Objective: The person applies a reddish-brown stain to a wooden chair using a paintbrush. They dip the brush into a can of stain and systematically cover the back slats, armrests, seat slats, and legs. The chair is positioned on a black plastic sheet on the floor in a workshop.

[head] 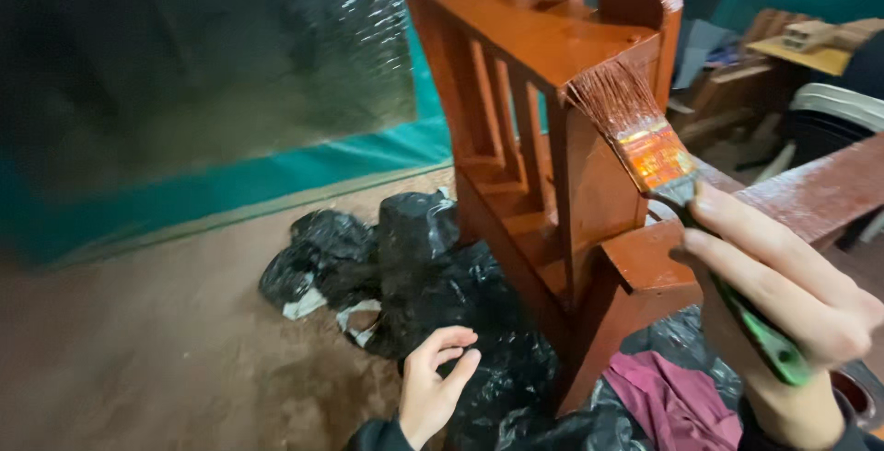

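Observation:
My right hand grips a paintbrush by its green handle. The reddish-brown bristles touch the upper edge of a wooden chair that lies tipped and is coated in glossy red-brown paint. My left hand rests low on black plastic sheeting, fingers loosely curled and holding nothing. The sheeting lies under the chair.
A maroon cloth lies by my right wrist. The floor is brown dirt. A teal tarp wall runs behind at left. Wood pieces and a yellow board are stacked at the far right, beside a pale chair.

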